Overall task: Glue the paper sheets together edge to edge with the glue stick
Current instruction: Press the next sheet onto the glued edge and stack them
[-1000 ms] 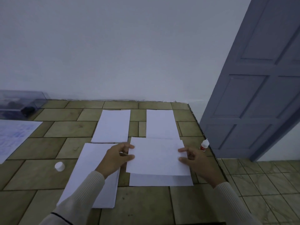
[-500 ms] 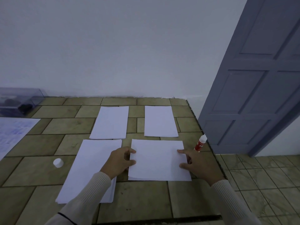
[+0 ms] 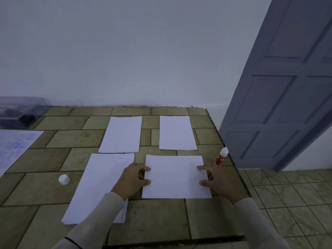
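Four lots of white paper lie on the tiled counter (image 3: 161, 218), and both hands are on the near right sheet (image 3: 177, 177), which lies flat with its long axis running left to right. The left hand (image 3: 133, 178) sits at its left edge, forefinger and thumb tips on the paper and the other fingers curled. Whether it pinches that edge or only presses it, I cannot tell. The right hand (image 3: 218, 180) lies on the right edge, with its forefinger straight and its thumb flat on the sheet, holding nothing.

What matters now is the glue bottle (image 3: 221, 157). It stands tilted, nozzle bare, just beyond the right forefinger and slightly to its right, close to the counter's drop. The right hand is plainly nearer, and I'd judge a short reach forward would take it. Its white cap (image 3: 64, 179) sits well apart, beyond the near left stack (image 3: 100, 186).

The far right sheet (image 3: 177, 133) lies just beyond the held one, with a narrow strip of tile between them. The far left sheet (image 3: 121, 134) lies beside it.
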